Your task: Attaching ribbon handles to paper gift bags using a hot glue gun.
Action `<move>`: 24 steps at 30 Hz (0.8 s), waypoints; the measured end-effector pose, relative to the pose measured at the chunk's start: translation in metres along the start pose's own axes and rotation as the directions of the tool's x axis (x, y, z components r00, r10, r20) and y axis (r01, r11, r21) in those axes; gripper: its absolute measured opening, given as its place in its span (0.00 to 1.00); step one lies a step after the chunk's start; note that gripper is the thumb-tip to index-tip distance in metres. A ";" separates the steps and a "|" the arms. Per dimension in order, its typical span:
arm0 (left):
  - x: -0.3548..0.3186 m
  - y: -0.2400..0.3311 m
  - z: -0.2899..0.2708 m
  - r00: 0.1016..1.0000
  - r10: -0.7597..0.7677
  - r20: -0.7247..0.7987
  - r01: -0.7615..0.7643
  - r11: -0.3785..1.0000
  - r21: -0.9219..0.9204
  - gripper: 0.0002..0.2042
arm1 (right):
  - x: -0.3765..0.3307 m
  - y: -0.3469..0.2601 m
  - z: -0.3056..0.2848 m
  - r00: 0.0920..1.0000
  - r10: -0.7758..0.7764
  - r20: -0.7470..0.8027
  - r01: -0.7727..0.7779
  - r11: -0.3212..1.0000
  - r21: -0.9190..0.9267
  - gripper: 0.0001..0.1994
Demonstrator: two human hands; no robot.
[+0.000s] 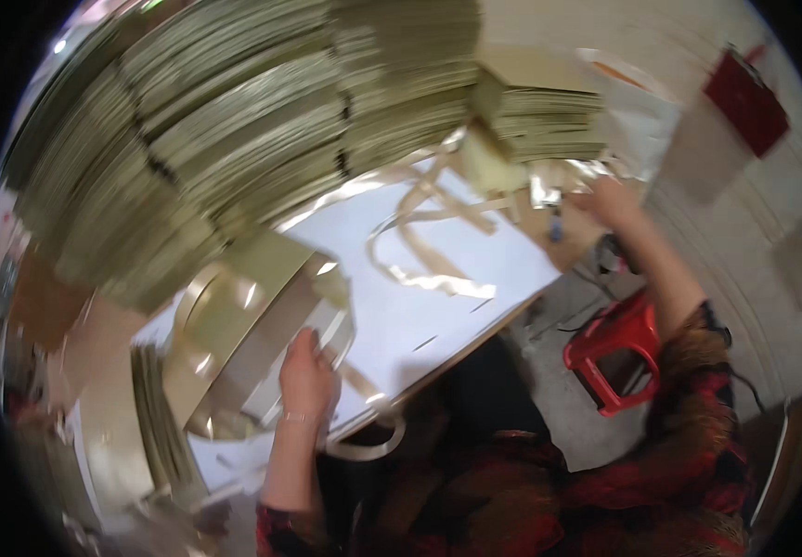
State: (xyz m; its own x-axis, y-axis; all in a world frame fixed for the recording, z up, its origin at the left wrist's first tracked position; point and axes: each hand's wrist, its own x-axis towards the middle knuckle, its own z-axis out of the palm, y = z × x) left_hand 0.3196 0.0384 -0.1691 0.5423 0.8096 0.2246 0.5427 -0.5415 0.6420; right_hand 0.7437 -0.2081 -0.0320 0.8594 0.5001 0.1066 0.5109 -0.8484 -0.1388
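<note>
One glossy gold, ribbon-handled paper bag point(225, 325) lies left of the nearer left hand point(306, 376), which grips its near rim; long axis slants away rightward. Right hand point(607, 200) beside shiny silvery wrapping point(542, 186), grasp can't tell.

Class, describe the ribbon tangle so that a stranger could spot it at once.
Start from the tall gold stacks; the white sheet lies in front of them. On it, between the person's left hand and right hand, is the ribbon tangle. Its curling, crossing pale loops set it apart from the straight-edged stacks and flat sheet.
</note>
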 end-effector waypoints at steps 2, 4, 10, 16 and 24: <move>0.018 -0.006 0.010 0.987 0.119 0.108 -0.116 0.993 -0.029 0.13 | 0.026 0.177 0.025 0.975 0.008 -0.223 -0.036 0.992 -0.118 0.23; 0.012 -0.010 0.001 0.993 0.013 0.120 -0.013 1.000 -0.003 0.13 | 0.014 0.188 0.034 0.913 0.251 0.322 -0.195 0.961 -0.195 0.28; 0.004 0.006 -0.007 0.981 -0.043 0.188 0.049 0.998 -0.026 0.15 | -0.013 0.226 0.109 0.899 0.210 0.385 -0.421 0.657 0.625 0.13; 0.009 -0.002 -0.009 0.978 -0.065 0.197 0.065 0.998 0.008 0.13 | -0.043 0.153 0.091 0.848 0.377 0.373 -0.509 0.379 0.773 0.16; 0.013 -0.018 0.009 0.998 0.061 0.016 -0.062 0.995 0.075 0.05 | -0.145 0.003 0.028 0.999 -0.034 -0.011 0.015 0.122 0.992 0.29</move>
State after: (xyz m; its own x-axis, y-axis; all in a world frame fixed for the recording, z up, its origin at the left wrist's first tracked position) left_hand 0.3224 0.0568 -0.1844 0.5848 0.7711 0.2518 0.5543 -0.6065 0.5701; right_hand 0.6209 -0.2786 -0.0753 0.8413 0.5267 0.1219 0.0962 0.0761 -0.9924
